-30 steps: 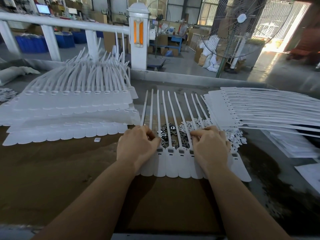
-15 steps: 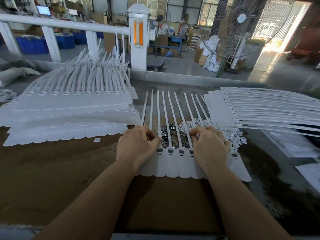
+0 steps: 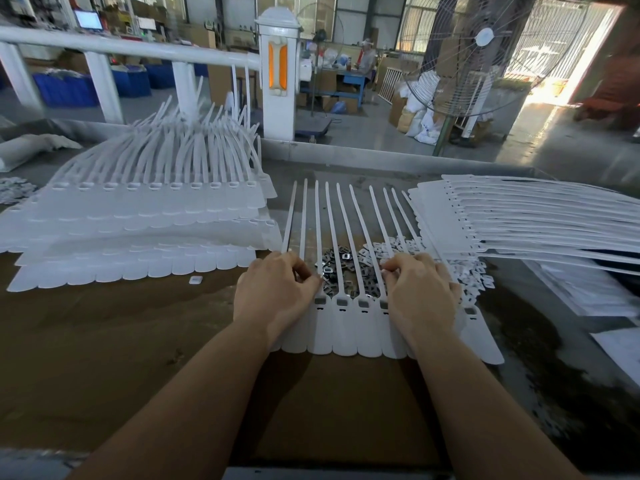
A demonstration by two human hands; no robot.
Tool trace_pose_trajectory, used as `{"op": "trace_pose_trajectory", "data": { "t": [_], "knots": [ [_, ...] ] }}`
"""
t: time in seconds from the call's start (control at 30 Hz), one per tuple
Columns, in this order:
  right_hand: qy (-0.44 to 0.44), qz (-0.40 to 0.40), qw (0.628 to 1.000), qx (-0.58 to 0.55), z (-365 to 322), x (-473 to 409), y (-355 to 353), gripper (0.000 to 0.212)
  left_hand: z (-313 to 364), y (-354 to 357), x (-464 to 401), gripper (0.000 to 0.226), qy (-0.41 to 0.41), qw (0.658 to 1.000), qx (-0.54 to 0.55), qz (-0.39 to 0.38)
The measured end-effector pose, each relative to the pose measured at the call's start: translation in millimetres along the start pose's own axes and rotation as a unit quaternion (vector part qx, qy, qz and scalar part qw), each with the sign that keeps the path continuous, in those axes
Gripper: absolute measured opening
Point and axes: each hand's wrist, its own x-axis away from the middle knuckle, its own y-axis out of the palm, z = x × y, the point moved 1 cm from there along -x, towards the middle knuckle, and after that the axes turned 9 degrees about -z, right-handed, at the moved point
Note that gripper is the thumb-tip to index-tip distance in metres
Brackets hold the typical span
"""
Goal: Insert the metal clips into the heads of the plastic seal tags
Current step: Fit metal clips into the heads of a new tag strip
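A joined row of white plastic seal tags (image 3: 349, 336) lies flat at the table's middle, tails pointing away from me. Several heads between my hands show a dark metal clip in the slot. A heap of small metal clips (image 3: 349, 271) lies under the tails just beyond the heads. My left hand (image 3: 277, 296) rests palm down on the row's left end, fingertips curled at the heap's edge. My right hand (image 3: 420, 292) covers the right heads, fingers curled onto the clips. Whether either hand pinches a clip is hidden by the fingers.
A tall stack of tag rows (image 3: 145, 216) fills the left. Another stack (image 3: 519, 216) lies at the right, tails pointing right. A lone clip (image 3: 195, 279) sits on the brown table (image 3: 104, 341). A white railing (image 3: 121, 46) and a standing fan (image 3: 485, 53) are behind.
Both hands stay on the tag row with only small finger movements over the clips. The row has not shifted.
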Motion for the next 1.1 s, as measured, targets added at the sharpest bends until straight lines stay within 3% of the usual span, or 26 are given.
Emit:
{"op": "trace_pose_trajectory", "data": {
  "t": [0.23, 0.33, 0.43, 0.7, 0.9, 1.1],
  "knots": [
    [-0.023, 0.044, 0.994, -0.093, 4.1, 0.7, -1.1, 0.013, 0.6, -1.3, 2.1, 0.015, 0.009, 1.000, 0.016, 0.008],
    [-0.082, 0.069, 0.983, -0.146, 2.9, 2.7, -2.0, 0.010, 2.2, -2.4, 3.5, 0.024, 0.016, 0.999, 0.044, 0.020],
    [-0.153, 0.048, 0.967, -0.196, -0.6, 6.1, -2.7, 0.009, 3.4, -3.0, 4.1, 0.018, 0.024, 0.998, 0.054, 0.025],
    [-0.184, 0.034, 0.960, -0.207, 2.1, 4.9, -0.2, 0.016, 7.3, -4.4, 6.1, 0.012, 0.045, 0.996, 0.067, 0.028],
    [-0.261, 0.015, 0.938, -0.226, -6.9, 10.9, -3.3, 0.020, 12.7, -5.6, 10.8, 0.005, 0.111, 0.990, 0.076, 0.035],
    [-0.310, -0.014, 0.927, -0.210, -8.7, 12.8, -2.4, 0.022, 14.7, -6.1, 9.5, 0.011, 0.145, 0.986, 0.084, -0.021]
  ]
}}
